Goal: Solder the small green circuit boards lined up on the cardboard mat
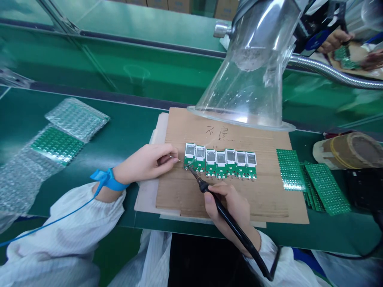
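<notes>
The right hand [231, 203] is wrapped around the black handle of a soldering iron [231, 221], whose tip points up and left to the lower edge of the leftmost board in a row of seven small green boards [220, 171]; whether the tip touches is too fine to tell. The left hand [151, 161] has thumb and fingers pinched together on a thin wire [180, 160], its end reaching toward that same board. A blue wrist strap [118, 184] circles the left wrist. The row, each board bearing a pale-framed grey rectangle, lies on brown cardboard [179, 195] below handwritten characters [217, 132]. Above the cardboard's far edge hangs a clear funnel-shaped hood [243, 93]. To the right, green circuit panels [327, 187] lie near a round tub [347, 149]; well to the left, bubble-wrapped panels [76, 115] rest on the green table [128, 119]. At top right, a co-worker's hands [333, 41] are partly visible
</notes>
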`<move>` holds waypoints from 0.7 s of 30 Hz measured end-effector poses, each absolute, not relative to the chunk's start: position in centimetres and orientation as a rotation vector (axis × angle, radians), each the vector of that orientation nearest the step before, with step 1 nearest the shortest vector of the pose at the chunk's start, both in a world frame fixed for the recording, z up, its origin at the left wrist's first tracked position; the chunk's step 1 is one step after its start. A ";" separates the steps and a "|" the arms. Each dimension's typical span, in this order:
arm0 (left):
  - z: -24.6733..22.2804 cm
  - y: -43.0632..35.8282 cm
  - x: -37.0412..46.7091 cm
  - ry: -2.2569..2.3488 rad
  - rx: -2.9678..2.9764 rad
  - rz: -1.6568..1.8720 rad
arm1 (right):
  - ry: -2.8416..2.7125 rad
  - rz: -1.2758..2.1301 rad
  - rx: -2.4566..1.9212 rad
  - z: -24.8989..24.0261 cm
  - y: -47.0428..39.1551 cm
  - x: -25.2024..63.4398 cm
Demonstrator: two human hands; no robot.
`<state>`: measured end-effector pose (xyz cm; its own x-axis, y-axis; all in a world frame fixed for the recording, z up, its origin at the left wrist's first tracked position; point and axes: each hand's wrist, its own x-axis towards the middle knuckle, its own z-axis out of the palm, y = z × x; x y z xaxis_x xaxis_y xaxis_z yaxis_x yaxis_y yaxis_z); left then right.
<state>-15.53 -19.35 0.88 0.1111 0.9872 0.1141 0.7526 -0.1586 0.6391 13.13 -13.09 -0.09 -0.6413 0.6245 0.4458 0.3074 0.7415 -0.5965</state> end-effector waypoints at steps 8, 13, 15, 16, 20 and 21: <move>0.7 -19.4 -15.7 1.677 1.973 0.737 | -2.291 0.620 -0.733 -0.1 -13.2 13.2; 0.6 -19.4 -15.8 1.659 2.001 0.744 | -2.281 0.586 -0.733 -0.2 -13.3 13.0; 0.6 -19.4 -15.8 1.655 2.004 0.741 | -2.279 0.574 -0.718 -0.2 -13.3 13.0; 0.6 -19.3 -15.8 1.655 2.004 0.741 | -2.280 0.564 -0.713 -0.2 -13.3 13.0; 0.7 -19.3 -15.6 1.653 2.001 0.725 | -2.293 0.524 -0.697 -0.3 -13.2 12.9; 0.7 -19.2 -15.5 1.651 1.998 0.718 | -2.292 0.527 -0.691 -0.4 -13.2 12.9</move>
<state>-15.53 -19.24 0.71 0.1489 0.9829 0.1088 0.7495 -0.1839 0.6359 12.92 -13.21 -0.37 -0.6304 0.6038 0.4879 0.3304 0.7774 -0.5353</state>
